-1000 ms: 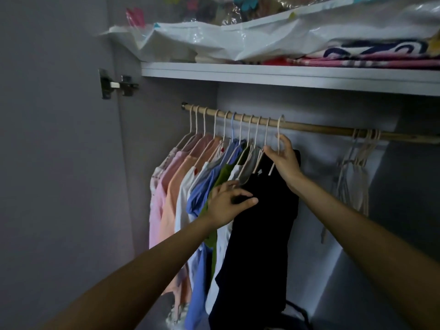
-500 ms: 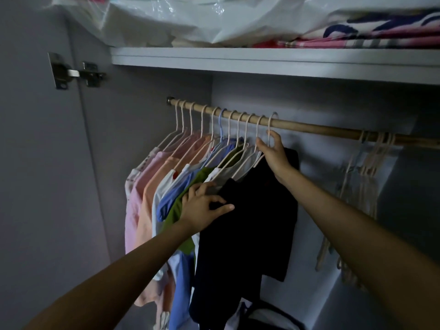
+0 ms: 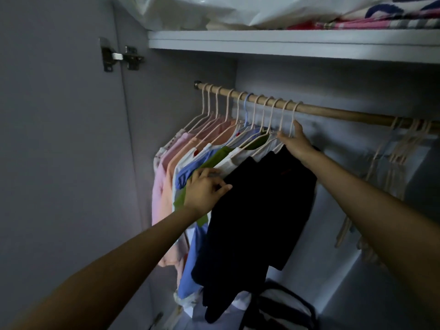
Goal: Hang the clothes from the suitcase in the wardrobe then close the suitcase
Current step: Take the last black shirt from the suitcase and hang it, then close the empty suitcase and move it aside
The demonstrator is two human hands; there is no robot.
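A wooden rod (image 3: 333, 112) crosses the wardrobe under a white shelf (image 3: 285, 42). On its left half hang several garments on pale hangers: pink, peach, white, blue and green ones (image 3: 181, 167). The rightmost is a black garment (image 3: 262, 210). My right hand (image 3: 295, 142) holds the neck of the black garment's hanger (image 3: 291, 115) just below the rod, thumb up beside the hook. My left hand (image 3: 204, 189) grips the black garment's left shoulder, its fingers curled against the white and green clothes beside it. The suitcase is out of view.
Several empty pale hangers (image 3: 400, 148) hang bunched at the rod's right end. Bagged and folded textiles (image 3: 262, 10) lie on the shelf. A black-and-white bag (image 3: 281, 306) sits on the wardrobe floor. The open door with its hinge (image 3: 119, 55) stands at left.
The view has shifted down and left. My right hand has slid the black garment's hanger left along the rod towards the other clothes. My left hand stayed on the garment's shoulder.
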